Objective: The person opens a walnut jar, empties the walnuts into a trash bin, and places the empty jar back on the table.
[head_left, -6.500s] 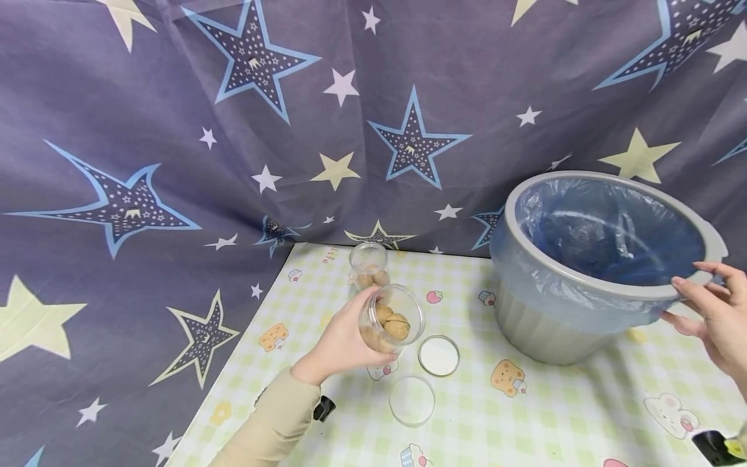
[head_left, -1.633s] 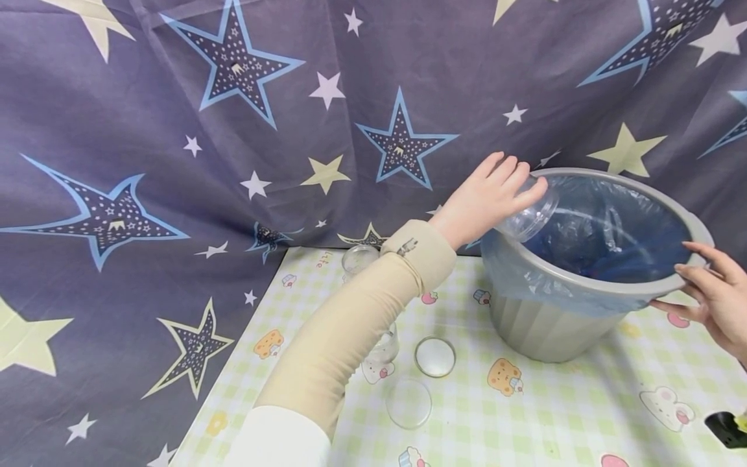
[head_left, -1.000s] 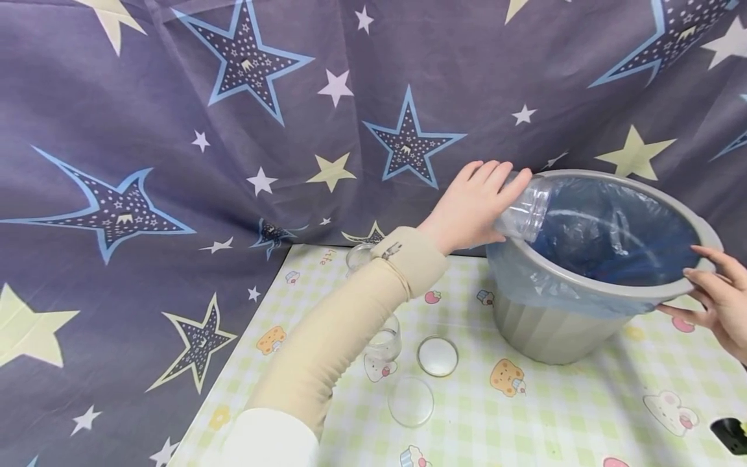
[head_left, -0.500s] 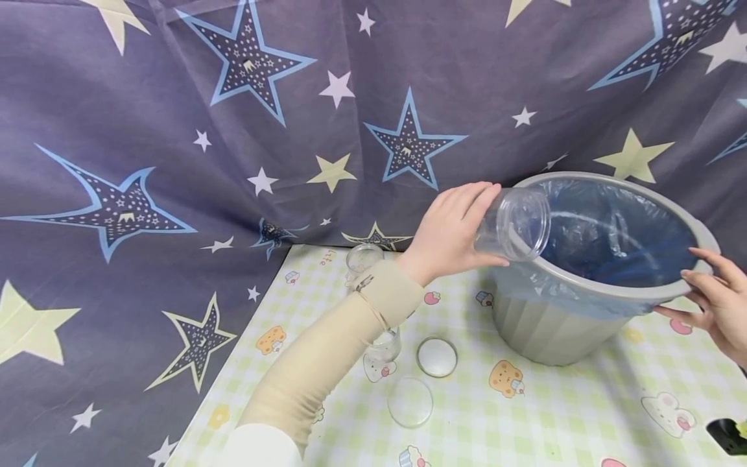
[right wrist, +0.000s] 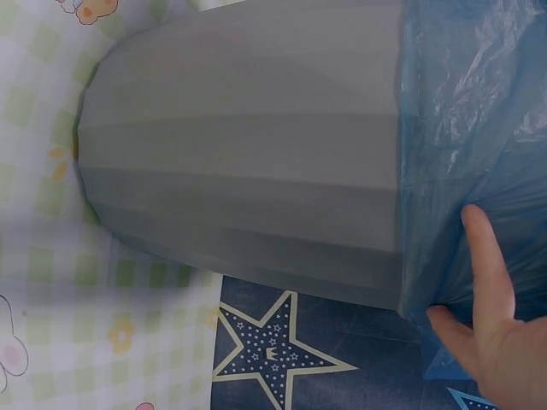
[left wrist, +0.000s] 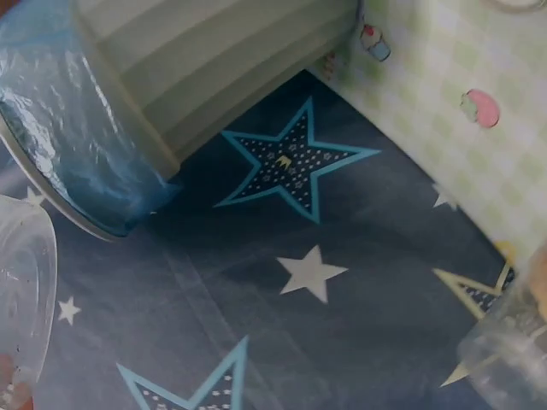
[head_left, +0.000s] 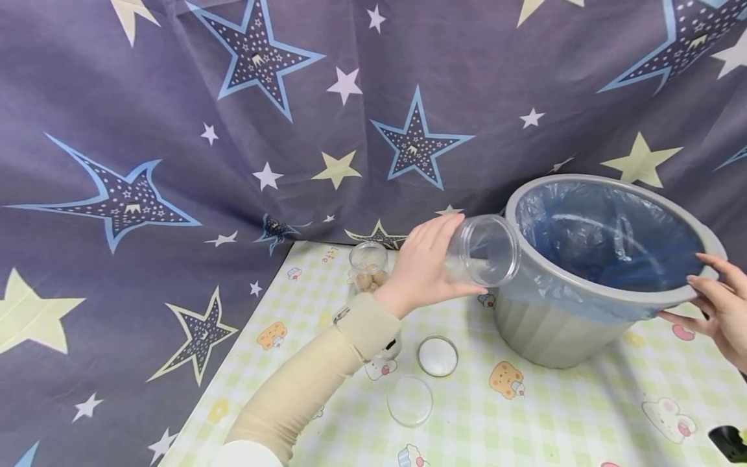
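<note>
My left hand (head_left: 423,266) grips a clear plastic jar (head_left: 493,250), tilted with its mouth toward the head camera, just left of the trash can's rim. No walnuts show inside it. My right hand (head_left: 720,301) pinches the right rim of the grey trash can (head_left: 548,327), fingers above and thumb below. In the right wrist view, digits of that hand (right wrist: 491,316) press against the can's blue plastic bag (right wrist: 461,137). Behind the left hand stands another clear jar (head_left: 369,256) with walnuts (head_left: 367,281) in it. The bottom of the can is hidden.
Partly behind the left sleeve stands a further clear jar (head_left: 390,351). A metal-rimmed lid (head_left: 438,356) and a clear lid (head_left: 410,401) lie on the checked tablecloth (head_left: 560,415). A star-patterned curtain (head_left: 327,130) hangs behind the table.
The left hand's jar held walnuts in the oldest frame; none show now. It went to the can's rim, then came back left and down. The right hand has stayed on the rim.
</note>
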Action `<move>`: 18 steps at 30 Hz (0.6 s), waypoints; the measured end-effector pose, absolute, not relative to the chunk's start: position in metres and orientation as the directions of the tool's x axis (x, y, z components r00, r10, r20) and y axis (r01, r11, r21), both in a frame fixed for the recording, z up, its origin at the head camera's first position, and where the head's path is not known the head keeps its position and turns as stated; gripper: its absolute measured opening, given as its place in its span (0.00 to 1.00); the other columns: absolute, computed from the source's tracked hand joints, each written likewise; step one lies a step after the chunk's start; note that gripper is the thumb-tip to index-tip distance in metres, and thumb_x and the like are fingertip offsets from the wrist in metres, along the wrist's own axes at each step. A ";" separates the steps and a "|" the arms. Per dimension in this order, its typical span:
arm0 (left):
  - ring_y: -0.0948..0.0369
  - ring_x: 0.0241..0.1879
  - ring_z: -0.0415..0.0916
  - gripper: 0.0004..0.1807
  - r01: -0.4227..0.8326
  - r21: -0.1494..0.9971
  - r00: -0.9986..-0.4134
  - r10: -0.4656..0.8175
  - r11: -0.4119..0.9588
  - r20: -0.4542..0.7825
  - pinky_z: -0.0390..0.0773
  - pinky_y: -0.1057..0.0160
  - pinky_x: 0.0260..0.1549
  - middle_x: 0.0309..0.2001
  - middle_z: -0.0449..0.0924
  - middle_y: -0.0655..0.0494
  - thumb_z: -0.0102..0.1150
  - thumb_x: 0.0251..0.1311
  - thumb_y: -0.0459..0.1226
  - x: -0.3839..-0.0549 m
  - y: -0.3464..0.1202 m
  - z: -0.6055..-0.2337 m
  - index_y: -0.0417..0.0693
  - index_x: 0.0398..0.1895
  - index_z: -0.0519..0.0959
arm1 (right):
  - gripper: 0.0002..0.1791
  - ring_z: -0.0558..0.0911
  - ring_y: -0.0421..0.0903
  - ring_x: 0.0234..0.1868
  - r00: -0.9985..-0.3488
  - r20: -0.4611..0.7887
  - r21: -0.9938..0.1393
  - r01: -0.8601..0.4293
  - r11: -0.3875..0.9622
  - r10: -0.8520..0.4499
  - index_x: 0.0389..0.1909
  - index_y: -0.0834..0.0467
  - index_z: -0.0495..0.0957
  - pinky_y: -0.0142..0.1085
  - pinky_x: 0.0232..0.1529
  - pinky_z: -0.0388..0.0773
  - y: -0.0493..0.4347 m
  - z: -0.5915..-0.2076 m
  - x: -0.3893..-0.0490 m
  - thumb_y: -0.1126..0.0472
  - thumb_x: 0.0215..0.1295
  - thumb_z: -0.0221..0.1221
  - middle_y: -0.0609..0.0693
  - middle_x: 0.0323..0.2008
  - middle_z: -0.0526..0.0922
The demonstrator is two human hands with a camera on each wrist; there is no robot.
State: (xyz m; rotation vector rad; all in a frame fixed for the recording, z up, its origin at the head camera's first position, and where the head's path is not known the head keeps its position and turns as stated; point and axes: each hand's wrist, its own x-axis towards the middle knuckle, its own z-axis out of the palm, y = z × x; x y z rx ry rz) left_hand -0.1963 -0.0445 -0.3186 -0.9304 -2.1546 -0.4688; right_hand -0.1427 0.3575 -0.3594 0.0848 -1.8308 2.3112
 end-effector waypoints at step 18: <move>0.49 0.62 0.66 0.61 0.508 0.576 -0.829 0.181 0.640 0.530 0.69 0.45 0.59 0.63 0.67 0.44 0.82 0.24 0.48 -0.164 -0.115 -0.334 0.45 0.67 0.58 | 0.23 0.46 0.45 0.17 -0.980 0.164 -0.961 -0.185 -0.206 0.114 0.58 0.43 0.63 0.26 0.21 0.79 0.356 -0.357 -0.142 0.71 0.70 0.40 0.43 0.14 0.62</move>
